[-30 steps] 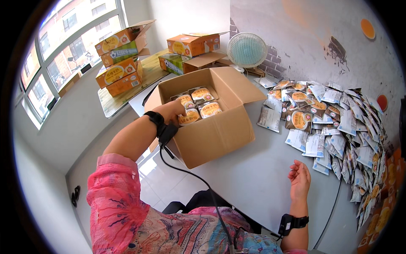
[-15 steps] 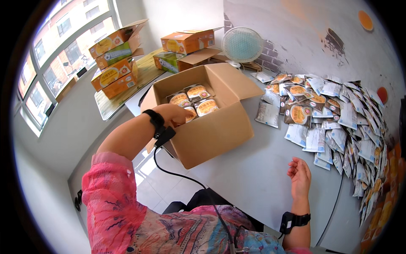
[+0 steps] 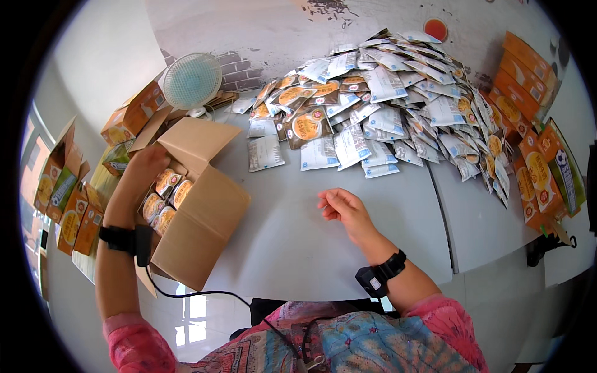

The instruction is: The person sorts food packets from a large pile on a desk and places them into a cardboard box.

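Observation:
An open brown cardboard box [image 3: 200, 231] stands at the left of the grey table. Inside it several round-labelled food packs [image 3: 166, 181] with orange and white fronts are set in rows. My left hand [image 3: 149, 163] is at the box's far end, beside the packs. Its fingers are turned away, so what they hold, if anything, is hidden. Over the middle of the table hovers my right hand [image 3: 346, 211], fingers loosely curled and apart, with nothing in them. Beyond it lies a big heap of flat packets [image 3: 382, 127], some white side up, others showing an orange bowl picture.
Orange cartons [image 3: 134, 115] and a pale green fan [image 3: 193, 81] stand at the back left. More cartons [image 3: 74, 214] are stacked at the far left, others [image 3: 533, 168] at the right. A black cable [image 3: 205, 292] runs from my left wrist. The grey table [image 3: 298, 248] has a seam on the right.
My view has swung to the right, so the box now sits further left. My left hand has gone from the box's near side to its far end. My right hand has moved in over the table.

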Motion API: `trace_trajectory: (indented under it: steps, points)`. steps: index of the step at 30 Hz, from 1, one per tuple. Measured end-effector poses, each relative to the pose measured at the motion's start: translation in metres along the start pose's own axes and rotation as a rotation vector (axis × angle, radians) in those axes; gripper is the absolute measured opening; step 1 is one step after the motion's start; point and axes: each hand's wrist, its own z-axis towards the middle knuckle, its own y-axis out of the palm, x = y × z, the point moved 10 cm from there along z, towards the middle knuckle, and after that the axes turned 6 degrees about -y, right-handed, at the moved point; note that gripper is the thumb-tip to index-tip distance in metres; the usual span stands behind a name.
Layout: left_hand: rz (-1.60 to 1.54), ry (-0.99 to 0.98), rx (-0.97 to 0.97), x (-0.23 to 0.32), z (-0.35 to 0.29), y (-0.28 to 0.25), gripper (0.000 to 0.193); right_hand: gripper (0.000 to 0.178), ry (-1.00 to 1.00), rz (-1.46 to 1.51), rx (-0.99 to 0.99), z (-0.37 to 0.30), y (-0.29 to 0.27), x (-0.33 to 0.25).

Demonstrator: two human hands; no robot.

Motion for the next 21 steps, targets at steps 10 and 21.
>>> trace_trajectory:
  steps: [10,21]
  points:
    - [0.002,0.151,-0.413,0.103,0.011,0.246,0.033,0.027,-0.003,0.017,-0.005,-0.001,-0.002,0.003]
    - [0.145,0.524,0.205,0.120,0.011,0.297,0.019,0.028,-0.021,0.051,-0.030,-0.002,0.003,0.000]
